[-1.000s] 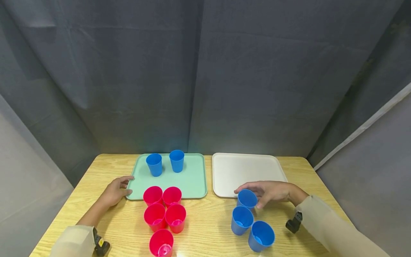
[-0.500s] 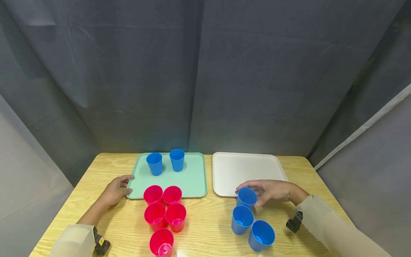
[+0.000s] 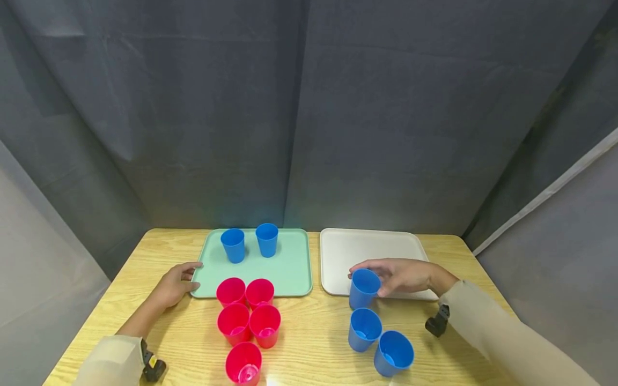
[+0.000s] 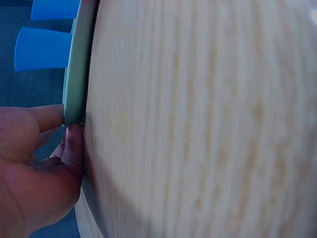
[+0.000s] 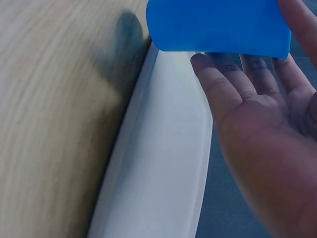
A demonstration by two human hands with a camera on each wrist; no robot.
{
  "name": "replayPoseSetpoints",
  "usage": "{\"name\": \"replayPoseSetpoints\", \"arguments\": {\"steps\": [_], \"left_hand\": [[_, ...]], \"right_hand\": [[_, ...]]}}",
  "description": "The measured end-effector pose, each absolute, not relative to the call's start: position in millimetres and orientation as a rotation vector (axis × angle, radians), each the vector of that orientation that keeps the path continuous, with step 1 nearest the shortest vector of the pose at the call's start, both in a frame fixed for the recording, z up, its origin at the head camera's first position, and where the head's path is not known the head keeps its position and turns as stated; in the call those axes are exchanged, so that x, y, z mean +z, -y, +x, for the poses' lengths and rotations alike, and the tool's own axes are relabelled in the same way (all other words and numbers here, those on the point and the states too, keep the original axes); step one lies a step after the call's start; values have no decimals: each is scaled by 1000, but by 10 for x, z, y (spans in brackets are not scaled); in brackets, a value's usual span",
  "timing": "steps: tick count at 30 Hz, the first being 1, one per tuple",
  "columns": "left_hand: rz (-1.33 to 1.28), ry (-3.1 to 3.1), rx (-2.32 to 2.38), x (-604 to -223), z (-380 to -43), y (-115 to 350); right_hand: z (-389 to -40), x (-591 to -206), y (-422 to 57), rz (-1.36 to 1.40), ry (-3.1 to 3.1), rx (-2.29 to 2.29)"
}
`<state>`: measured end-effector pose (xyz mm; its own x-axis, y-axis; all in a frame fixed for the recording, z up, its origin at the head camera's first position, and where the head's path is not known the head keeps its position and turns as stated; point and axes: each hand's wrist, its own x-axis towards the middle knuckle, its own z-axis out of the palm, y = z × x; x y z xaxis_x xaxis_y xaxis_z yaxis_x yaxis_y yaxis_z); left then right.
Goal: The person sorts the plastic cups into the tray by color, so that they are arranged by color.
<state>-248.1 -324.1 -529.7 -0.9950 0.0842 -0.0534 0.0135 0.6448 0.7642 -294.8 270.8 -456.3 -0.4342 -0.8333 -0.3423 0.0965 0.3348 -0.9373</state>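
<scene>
Since half a second earlier, the right hand [image 3: 405, 274] and its blue cup [image 3: 363, 290] had shifted away from the person and slightly to the left, opening a gap to the next cup. Thumb and fingers gripped that cup by its sides; it looked lifted, upright, by the near edge of the white tray [image 3: 340, 254], its shadow falling on the wooden table [image 3: 309, 338]. Just behind it, nearer the person, stood two loose blue cups [image 3: 364, 331], upright on the table. Over on the other side, the left hand [image 3: 170, 288] lay with fingers extended rather than clenched, fingertips and thumb touching the left edge of the green tray [image 3: 289, 273]. Two blue cups already stood on that tray near its far edge, so the moving of blue cups seemed about midway: two set, one in hand, two left on the table. Five red cups [image 3: 235, 327] were grouped in front of the green tray, apparently not yet handled. Against the earlier frame, those reds, the other blues and the left hand kept their places; only the right hand and its cup differed plainly.
</scene>
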Motion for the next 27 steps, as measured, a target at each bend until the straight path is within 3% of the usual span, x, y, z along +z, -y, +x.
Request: {"name": "replayPoseSetpoints", "arguments": {"steps": [27], "left_hand": [[74,-2759,1297,-5311,-2481,3220]], "right_hand": [[-3486,-4370,-2156,-543,-1750,-1278]]}}
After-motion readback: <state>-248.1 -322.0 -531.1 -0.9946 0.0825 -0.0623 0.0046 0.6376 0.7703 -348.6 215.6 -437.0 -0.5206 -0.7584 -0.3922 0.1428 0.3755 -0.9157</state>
